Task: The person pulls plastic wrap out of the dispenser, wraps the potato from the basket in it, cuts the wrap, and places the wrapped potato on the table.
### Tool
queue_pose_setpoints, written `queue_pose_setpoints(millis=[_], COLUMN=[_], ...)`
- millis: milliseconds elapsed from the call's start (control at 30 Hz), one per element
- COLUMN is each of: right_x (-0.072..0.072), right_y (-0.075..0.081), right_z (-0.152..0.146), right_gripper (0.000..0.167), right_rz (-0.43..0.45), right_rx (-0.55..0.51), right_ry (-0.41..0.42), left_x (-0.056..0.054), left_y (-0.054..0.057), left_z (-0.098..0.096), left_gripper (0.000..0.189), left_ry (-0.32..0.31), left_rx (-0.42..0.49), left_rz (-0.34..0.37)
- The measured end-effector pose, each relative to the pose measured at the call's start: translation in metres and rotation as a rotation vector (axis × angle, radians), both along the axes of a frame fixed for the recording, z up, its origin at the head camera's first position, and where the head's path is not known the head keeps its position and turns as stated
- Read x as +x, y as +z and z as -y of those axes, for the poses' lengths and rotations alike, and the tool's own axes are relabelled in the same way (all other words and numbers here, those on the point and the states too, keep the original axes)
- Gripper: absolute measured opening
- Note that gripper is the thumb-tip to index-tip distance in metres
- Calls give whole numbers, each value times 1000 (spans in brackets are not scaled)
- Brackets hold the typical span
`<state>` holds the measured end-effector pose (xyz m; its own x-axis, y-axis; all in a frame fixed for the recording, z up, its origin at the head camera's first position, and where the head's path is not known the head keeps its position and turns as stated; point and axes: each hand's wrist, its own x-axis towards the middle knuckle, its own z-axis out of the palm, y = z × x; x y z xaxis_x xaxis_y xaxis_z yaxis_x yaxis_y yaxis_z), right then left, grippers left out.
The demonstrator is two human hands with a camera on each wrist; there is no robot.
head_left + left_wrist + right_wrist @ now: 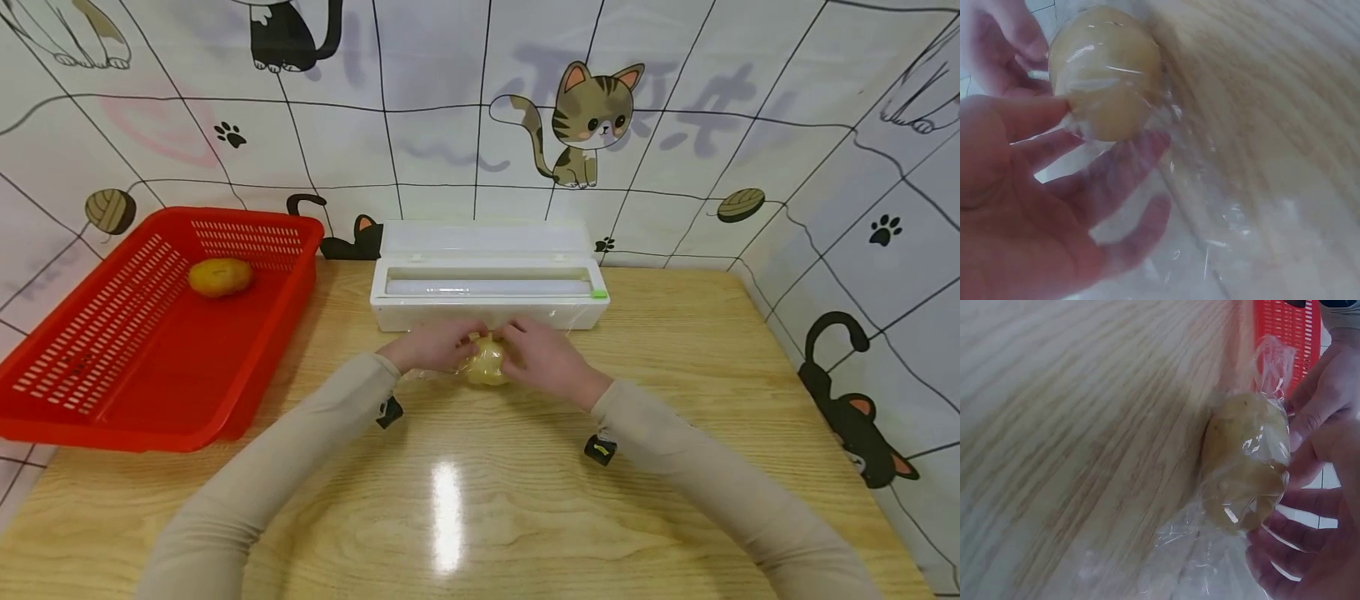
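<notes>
A potato [487,363] wrapped in clear cling film lies on the table, between the two hands. My left hand [441,344] is at its left side, with thumb and forefinger pinching the cling film [1204,206] against the potato. The other left fingers are spread behind the loose film. From the right side, my right hand [551,360] pinches film at the potato [1244,462] between thumb and forefinger, its remaining fingers spread along the lower end. Crumpled film [1275,365] sticks out past one end of the potato. Just behind the hands stands a white cling film dispenser [491,312], its lid raised.
To the left, a red plastic basket [288,333] holds another potato [220,277]. A green slider [599,294] sits at the right end of the dispenser. The wooden table [525,517] meets a cat-printed wall covering [435,150] at the back and right.
</notes>
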<state>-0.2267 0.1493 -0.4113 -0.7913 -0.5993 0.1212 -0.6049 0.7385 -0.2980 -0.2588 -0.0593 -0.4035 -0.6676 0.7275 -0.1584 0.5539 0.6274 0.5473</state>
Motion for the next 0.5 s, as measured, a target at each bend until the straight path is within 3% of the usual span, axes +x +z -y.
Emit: queue_pose_setpoints(millis=[100, 167, 200, 367, 433, 500], right_x=[1, 1, 0, -2, -5, -7], right_y=[-1, 0, 1, 7, 8, 8], right_z=[3, 4, 4, 4, 1, -5], right_gripper=[45, 51, 53, 57, 58, 58], right_rz=[3, 19, 29, 107, 146, 192], right_rx=[55, 95, 109, 96, 66, 13], right_ry=[6, 7, 10, 16, 26, 41], left_x=[-1, 2, 4, 17, 21, 22], left_y=[-5, -7, -9, -9, -7, -6], left_z=[2, 3, 3, -6, -10, -14], left_gripper=[32, 32, 33, 31, 28, 25], left_ry=[8, 31, 45, 74, 67, 56], left_rx=[17, 2, -14, -103, -114, -140], left_rz=[28, -13, -54, -402, -476, -491])
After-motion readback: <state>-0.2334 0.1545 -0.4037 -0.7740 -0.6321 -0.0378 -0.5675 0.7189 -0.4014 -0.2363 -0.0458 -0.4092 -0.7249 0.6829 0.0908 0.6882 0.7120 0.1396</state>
